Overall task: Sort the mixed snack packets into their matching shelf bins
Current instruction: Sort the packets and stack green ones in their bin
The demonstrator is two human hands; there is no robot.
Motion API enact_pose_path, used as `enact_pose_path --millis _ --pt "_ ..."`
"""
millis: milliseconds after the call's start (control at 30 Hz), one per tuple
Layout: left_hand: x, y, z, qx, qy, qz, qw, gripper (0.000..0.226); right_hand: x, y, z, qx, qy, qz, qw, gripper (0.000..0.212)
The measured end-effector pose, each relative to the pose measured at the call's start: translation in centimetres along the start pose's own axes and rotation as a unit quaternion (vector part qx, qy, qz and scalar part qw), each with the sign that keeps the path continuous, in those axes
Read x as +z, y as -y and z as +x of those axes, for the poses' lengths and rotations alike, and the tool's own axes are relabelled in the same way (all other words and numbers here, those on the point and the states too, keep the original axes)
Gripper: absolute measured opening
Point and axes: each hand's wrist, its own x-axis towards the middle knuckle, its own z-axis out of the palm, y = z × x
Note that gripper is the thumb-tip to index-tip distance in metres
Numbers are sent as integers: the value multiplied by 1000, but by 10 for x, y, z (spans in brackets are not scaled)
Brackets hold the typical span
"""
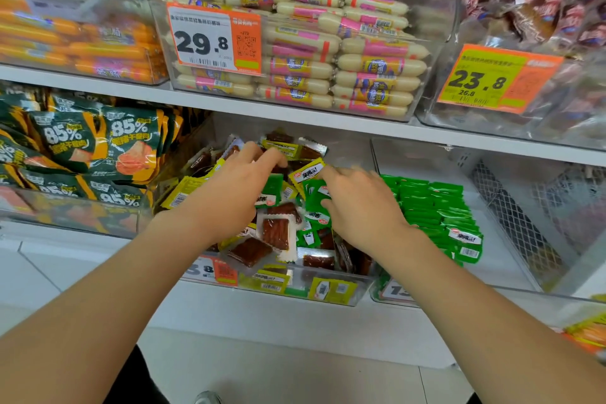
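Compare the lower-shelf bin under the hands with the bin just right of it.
The middle bin holds mixed packets, yellow, green and brown; the right bin holds only green packets. The middle bin's packets lie at all angles; the right bin's sit in tidy rows. The left hand and right hand reach into the middle bin, not the right bin. Both are clear plastic bins.

Two hands [226,197], four price tags [213,39], two shelves [295,108].

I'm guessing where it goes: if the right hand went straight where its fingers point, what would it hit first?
Probably the yellow packet just ahead of the right hand; blur hides any touch.
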Motion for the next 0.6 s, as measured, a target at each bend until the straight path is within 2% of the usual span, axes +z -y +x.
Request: enact_pose_path --millis 67,133,167,267,333,600 --pt "-2 -5 0 22 -21 34 999 67 0 2 0 20 3 6 1000 36" --pt "-1 -9 -1 36 -36 67 996 32 0 2 0 39 11 11 999 33" --pt "-1 -13 -3 25 -14 68 997 17 0 2 0 45 12 10 999 31" --pt "12 -20 -6 0 105 111 988 78 -1 1 3 55 16 1 998 31" --pt "15 -25 -5 7 126 155 980 93 -2 0 5 62 21 5 998 34" --pt "0 -23 -2 -26 125 98 987 60 -9 -3 3 89 27 107 990 37"
